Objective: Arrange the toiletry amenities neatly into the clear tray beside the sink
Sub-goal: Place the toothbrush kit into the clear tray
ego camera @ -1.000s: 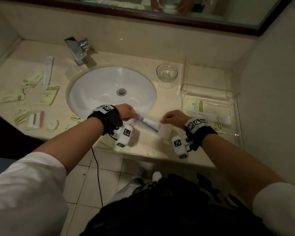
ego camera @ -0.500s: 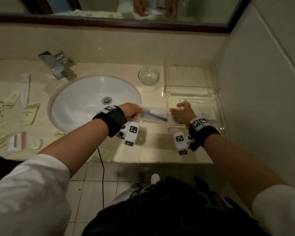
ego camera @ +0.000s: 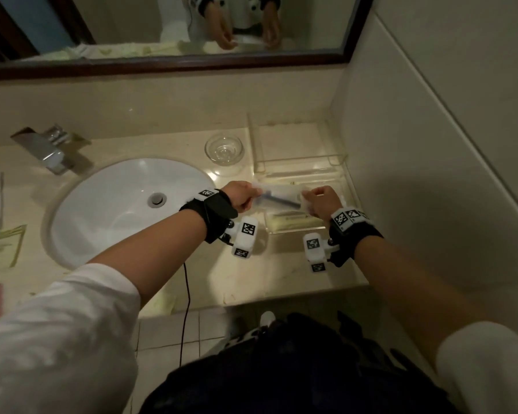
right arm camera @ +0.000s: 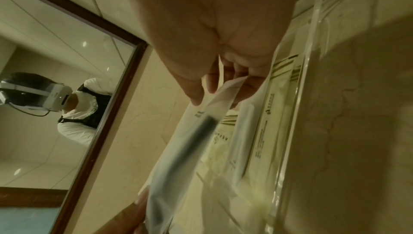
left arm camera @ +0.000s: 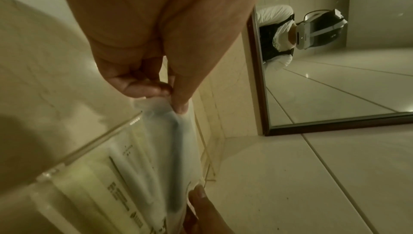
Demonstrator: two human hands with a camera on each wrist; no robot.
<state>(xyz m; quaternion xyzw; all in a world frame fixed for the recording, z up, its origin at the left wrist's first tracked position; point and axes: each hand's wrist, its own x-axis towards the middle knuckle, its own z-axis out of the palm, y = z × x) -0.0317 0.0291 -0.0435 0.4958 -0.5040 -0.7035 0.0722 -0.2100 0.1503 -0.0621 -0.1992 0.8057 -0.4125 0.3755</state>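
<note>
While the left hand and right hand each pinch one end, the wrapped toothbrush packet hovers level over the clear tray at one o'clock; lowering both ends together, parallel to the packets inside, should seat it neatly.

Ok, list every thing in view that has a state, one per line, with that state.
Frosted plastic sachet with a dark-handled toothbrush: sealed, held level above the tray, pinched at both ends.
Left hand: pinching the sachet's left end.
Right hand: pinching its right end.
Clear acrylic tray: near compartment holds flat cream packets, far compartment looks bare.
Small round glass dish: upright, empty.
White oval sink: no water standing in it.
</note>
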